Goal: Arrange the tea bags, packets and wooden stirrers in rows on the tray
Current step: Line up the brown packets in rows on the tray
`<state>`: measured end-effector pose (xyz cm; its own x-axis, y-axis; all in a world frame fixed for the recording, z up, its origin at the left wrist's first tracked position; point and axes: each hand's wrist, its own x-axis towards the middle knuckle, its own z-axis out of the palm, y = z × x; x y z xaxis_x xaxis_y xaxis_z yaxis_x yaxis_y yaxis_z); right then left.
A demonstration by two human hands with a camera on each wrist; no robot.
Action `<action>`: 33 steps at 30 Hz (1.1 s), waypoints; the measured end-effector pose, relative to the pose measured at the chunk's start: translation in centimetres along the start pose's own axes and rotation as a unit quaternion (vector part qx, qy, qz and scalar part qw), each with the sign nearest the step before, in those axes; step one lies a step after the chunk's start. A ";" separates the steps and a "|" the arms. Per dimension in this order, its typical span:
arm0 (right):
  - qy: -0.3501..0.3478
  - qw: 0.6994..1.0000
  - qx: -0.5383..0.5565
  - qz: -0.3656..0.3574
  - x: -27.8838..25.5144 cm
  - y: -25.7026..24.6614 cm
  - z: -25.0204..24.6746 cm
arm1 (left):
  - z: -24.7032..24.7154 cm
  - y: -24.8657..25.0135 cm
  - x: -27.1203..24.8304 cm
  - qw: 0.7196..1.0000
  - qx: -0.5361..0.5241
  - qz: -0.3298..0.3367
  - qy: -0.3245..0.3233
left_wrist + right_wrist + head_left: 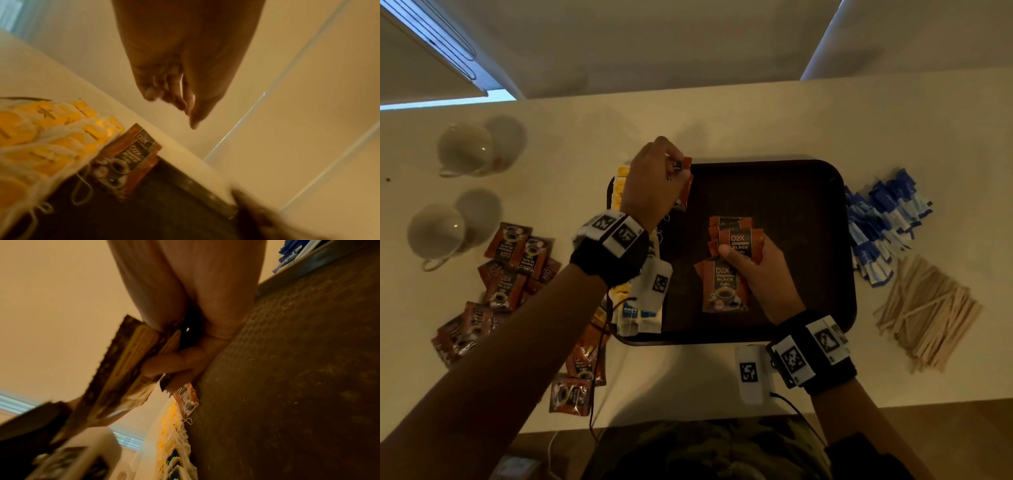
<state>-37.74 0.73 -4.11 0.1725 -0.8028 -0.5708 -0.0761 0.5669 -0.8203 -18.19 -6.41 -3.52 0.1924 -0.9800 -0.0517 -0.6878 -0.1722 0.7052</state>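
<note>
A dark tray (pixel 808 212) lies in the middle of the table. My left hand (pixel 669 169) hovers over its far left corner with fingers (pixel 174 100) hanging loose and nothing in them. Just below, two brown coffee packets (pixel 685 195) (pixel 127 162) lie overlapped on the tray. My right hand (pixel 736 257) (pixel 180 356) grips a fan of several coffee packets (pixel 739 240) (pixel 123 363) above the tray's middle, thumb on top. Yellow-tagged tea bags (pixel 619 185) (pixel 51 129) and blue-labelled ones (pixel 640 308) line the tray's left edge.
Loose coffee packets (pixel 517 260) are scattered on the table left of the tray, beside two white cups (pixel 465 150). Blue sugar packets (pixel 883 219) and a pile of wooden stirrers (pixel 924 311) lie to the right. A white marker box (pixel 750 373) sits by the front edge.
</note>
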 end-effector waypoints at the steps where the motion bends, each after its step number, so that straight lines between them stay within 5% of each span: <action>1: 0.006 1.000 0.000 -0.004 0.0 0.0 0.0 | -0.3 0.6 -1.0 0.999 -0.034 0.006 -0.019; 5: 0.060 0.998 -0.029 -0.019 0.3 0.2 0.2 | -1.0 1.6 -5.3 0.972 -0.037 -0.044 -0.228; 8: 0.085 0.995 -0.043 -0.024 0.3 0.2 0.5 | -0.7 1.3 -7.9 0.952 -0.059 -0.078 -0.290; 16: 0.073 0.995 -0.061 -0.019 -0.3 0.3 1.5 | -0.3 0.4 -10.1 0.920 -0.250 -0.167 -0.250; 26: 0.071 0.997 0.005 -0.007 -0.6 0.3 0.6 | -2.5 -0.6 -10.2 0.914 -0.280 -0.168 -0.243; 33: 0.091 0.996 0.016 -0.008 -0.1 0.4 -0.2 | -3.9 -2.6 -6.9 0.969 -0.186 -0.122 -0.108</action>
<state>-37.94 0.99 -4.42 -0.0069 -0.8302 -0.5574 -0.0432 0.5572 -0.8293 -15.03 1.19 -2.21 0.1399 -0.9194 -0.3675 -0.3318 -0.3933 0.8575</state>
